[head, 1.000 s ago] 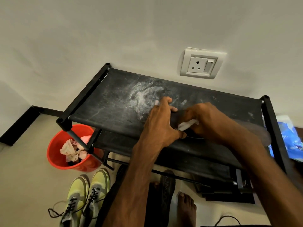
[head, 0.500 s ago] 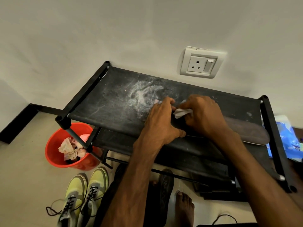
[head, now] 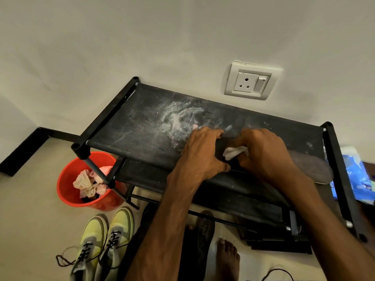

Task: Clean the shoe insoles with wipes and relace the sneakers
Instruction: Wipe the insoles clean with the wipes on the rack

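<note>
A dark grey insole [head: 316, 168] lies along the top shelf of the black shoe rack [head: 129, 134], its right end showing past my wrist. My left hand [head: 203, 153] grips the insole's left end, fingers over its far edge and thumb at the near edge. My right hand [head: 263, 153] pinches a crumpled white wipe [head: 233, 152] and presses it on the insole. Two yellow-green sneakers [head: 105, 240] with dark laces stand on the floor at lower left. A second dark insole [head: 204, 238] lies on the floor below the rack.
A red bucket [head: 67, 191] holding used wipes sits under the rack's left corner. A blue wipe pack [head: 357, 179] lies right of the rack. A wall socket [head: 250, 82] is above. My bare foot [head: 227, 258] and a black cord [head: 278, 273] are on the floor.
My right hand slid the wipe along the insole toward its far-left end and back toward me again. My left hand kept its hold on the insole.
</note>
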Motion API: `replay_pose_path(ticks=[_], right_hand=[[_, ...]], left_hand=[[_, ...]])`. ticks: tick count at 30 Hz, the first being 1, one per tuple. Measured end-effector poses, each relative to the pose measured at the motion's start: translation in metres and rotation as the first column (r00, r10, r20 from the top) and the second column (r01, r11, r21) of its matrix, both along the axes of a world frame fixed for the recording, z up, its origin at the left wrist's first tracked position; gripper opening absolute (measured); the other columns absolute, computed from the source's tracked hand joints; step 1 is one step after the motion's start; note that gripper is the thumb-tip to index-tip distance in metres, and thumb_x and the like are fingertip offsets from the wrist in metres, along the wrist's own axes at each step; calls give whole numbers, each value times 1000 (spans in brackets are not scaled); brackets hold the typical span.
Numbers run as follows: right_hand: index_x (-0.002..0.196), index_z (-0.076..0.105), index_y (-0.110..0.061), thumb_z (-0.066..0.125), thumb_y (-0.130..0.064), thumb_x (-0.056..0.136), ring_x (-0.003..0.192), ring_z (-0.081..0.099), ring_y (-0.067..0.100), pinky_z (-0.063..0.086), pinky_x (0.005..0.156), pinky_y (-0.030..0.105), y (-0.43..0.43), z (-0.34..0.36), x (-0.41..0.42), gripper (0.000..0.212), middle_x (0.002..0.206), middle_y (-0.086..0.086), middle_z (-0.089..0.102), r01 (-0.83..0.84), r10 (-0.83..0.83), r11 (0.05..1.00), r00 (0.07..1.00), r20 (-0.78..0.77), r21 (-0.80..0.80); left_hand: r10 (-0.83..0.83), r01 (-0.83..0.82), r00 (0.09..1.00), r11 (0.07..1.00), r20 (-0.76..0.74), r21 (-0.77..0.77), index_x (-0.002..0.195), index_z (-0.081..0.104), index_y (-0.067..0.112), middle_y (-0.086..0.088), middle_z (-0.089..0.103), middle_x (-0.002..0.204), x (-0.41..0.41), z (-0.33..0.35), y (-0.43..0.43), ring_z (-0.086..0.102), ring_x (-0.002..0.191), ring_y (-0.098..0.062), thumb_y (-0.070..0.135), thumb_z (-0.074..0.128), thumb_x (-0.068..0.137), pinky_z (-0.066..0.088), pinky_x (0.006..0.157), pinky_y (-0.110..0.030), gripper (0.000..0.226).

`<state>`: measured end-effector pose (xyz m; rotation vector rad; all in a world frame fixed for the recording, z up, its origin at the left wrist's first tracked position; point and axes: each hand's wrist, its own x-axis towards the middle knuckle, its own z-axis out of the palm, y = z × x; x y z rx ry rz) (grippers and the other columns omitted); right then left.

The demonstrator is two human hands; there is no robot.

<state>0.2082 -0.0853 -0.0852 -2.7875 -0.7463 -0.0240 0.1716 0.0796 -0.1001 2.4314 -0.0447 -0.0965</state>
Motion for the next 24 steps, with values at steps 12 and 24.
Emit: replay_pose_path(ticks=[12, 24], right_hand=[[103, 79, -32, 75, -26, 85, 93, 68, 28, 58, 79, 49, 1, 13, -1, 20, 103, 2, 75, 6, -15, 997, 993, -117, -81], [103, 79, -32, 77, -33, 82, 95, 68, 32, 57, 79, 50, 9, -1, 10, 22, 104, 2, 74, 147, -147, 989, 989, 23, -13]], left_hand=[[27, -27, 999, 999, -19, -41, 149, 47, 22, 0, 54, 138, 1, -6, 0, 48, 127, -18, 34, 94, 64, 37, 106, -28, 98], [-32, 34, 999, 998, -34, 44, 145, 52, 27, -3, 51, 138, 5, -2, 2, 45, 129, -21, 38, 91, 67, 37, 109, -34, 88]])
